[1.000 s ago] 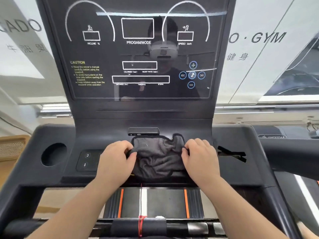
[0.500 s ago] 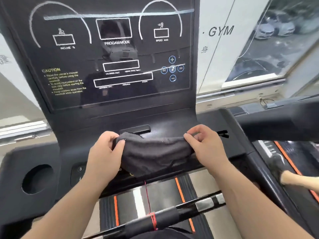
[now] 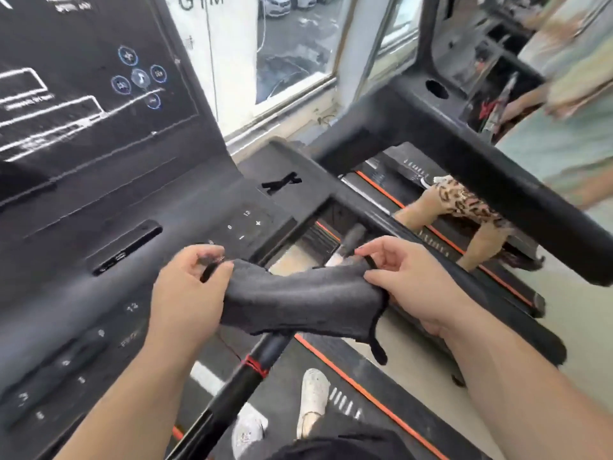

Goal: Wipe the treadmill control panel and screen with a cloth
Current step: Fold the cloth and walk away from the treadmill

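Note:
A dark grey cloth [image 3: 298,300] is stretched between both hands, lifted clear of the treadmill. My left hand [image 3: 189,293] pinches its left end; my right hand [image 3: 408,280] pinches its right end, with a black trim strip hanging down. The black control panel [image 3: 109,300] with printed number keys lies below and left of my left hand. The dark screen [image 3: 83,78], with white outlines and round blue icons, stands tilted at the upper left.
A black handlebar [image 3: 238,383] with red thread wound on it crosses under the cloth. The right side rail [image 3: 517,200] runs diagonally at the right. Another person's legs stand on the neighbouring treadmill [image 3: 464,207]. A window [image 3: 292,51] lies behind. My white shoes [image 3: 313,400] are on the belt.
The cloth has been lifted off the panel and pulled out between both hands. The view has swung right, so the screen has slid to the left edge.

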